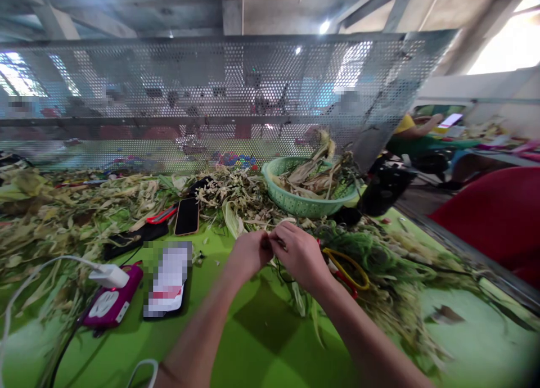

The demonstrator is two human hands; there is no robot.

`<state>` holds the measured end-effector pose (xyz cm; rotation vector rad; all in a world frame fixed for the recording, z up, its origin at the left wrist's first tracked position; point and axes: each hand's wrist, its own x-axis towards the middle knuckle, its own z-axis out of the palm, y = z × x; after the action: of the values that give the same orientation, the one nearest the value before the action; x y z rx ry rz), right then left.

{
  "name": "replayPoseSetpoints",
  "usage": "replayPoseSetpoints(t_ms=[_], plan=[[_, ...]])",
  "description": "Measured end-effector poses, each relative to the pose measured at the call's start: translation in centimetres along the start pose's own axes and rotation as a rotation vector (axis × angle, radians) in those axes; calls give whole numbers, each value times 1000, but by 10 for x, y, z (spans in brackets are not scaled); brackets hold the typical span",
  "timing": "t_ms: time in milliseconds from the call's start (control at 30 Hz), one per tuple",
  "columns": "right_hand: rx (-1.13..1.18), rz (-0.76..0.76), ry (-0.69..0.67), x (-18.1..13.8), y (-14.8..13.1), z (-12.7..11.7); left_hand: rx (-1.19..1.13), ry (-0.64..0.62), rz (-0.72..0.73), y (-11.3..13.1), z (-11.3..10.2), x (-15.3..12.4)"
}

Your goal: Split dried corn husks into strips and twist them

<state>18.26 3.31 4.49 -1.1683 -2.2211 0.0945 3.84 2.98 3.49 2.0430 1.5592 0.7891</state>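
Observation:
My left hand [252,254] and my right hand [297,254] meet over the green table, fingertips pinched together. Whatever lies between the fingers is too small and hidden to make out. A thin dark strand [280,271] curves down below my right hand. Pale husk strips [298,299] lie beneath it. Just right of that hand, partly covered by it, rests a tool with yellow and red loop handles [348,269]. Beyond my fingers lies a pale green corn husk [231,219] among dried scraps.
A green basket [291,203] holds dried husks. Green fibres [371,247] spread at right. To the left lie a dark phone [187,216], a lit phone [169,278], a red cutter [162,214] and a magenta power block [113,303] with cables. A perforated metal screen [202,95] stands behind.

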Motion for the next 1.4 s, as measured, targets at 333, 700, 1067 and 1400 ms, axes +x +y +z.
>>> replayPoseSetpoints(t_ms=[333,700,1067,1400], plan=[[204,26,72,2,3,3,-207,60,-95,-7,0,4],[42,-53,11,0,-2,2,-31,29,-1,-3,1,1],[148,-25,8,2,-2,-1,-5,49,-56,-7,-2,2],[49,-23,-36,-1,-4,-3,3,74,-8,-6,1,1]])
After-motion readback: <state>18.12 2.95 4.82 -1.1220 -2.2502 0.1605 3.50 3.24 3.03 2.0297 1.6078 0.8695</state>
